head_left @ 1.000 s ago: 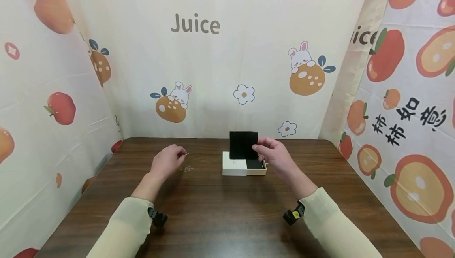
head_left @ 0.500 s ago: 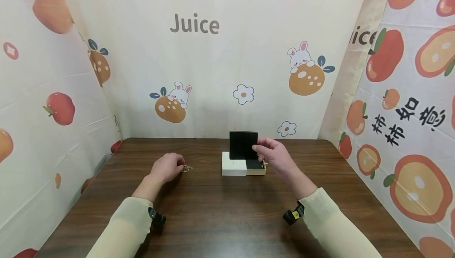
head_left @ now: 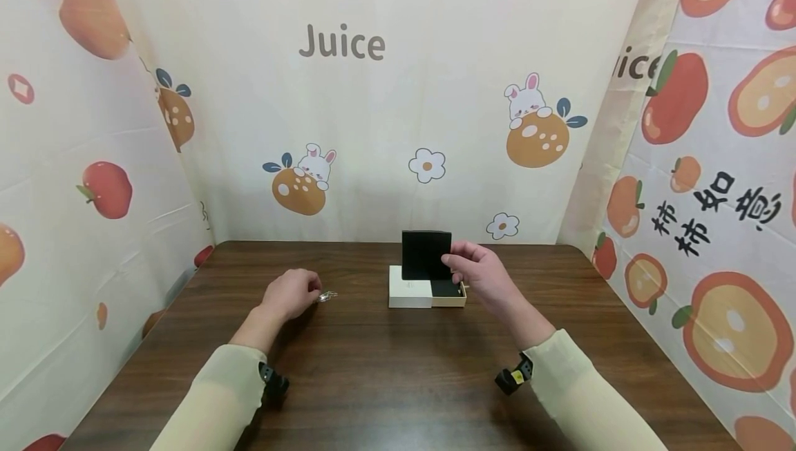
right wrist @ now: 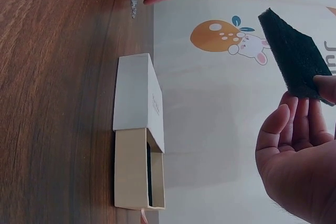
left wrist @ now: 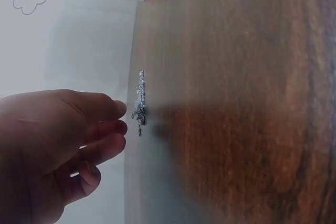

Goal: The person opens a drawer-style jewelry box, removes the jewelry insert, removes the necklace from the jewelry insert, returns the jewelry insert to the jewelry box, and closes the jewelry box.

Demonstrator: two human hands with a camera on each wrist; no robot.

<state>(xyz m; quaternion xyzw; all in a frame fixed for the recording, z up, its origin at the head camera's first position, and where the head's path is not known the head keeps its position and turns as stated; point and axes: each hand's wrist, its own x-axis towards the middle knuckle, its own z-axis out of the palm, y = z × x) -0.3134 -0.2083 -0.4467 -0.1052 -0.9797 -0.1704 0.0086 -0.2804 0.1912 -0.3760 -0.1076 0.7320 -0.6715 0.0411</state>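
Observation:
In the head view my right hand [head_left: 481,268] pinches a thin black square foam pad [head_left: 426,255] by its right edge, held up above a small box. The box has a white sleeve [head_left: 410,289] and a cream drawer [right wrist: 131,169] slid partly out, with dark lining inside. My left hand [head_left: 294,293] is low over the table on the left, fingers loosely bent. Just beyond its fingertips a silver chain [left wrist: 140,100] lies bunched on the tabletop; in the left wrist view a small gap separates them. Nothing shows between the left fingers.
The dark brown wooden table [head_left: 373,375] reaches back to a printed curtain [head_left: 398,106]. More printed curtains hang at the left and right sides. A small ribbon tab [right wrist: 143,216] sticks out from the drawer's end.
My left hand has come down and towards me, from holding a small shiny piece to resting beside the chain, which now looks more bunched. My right hand and the foam pad stay put.

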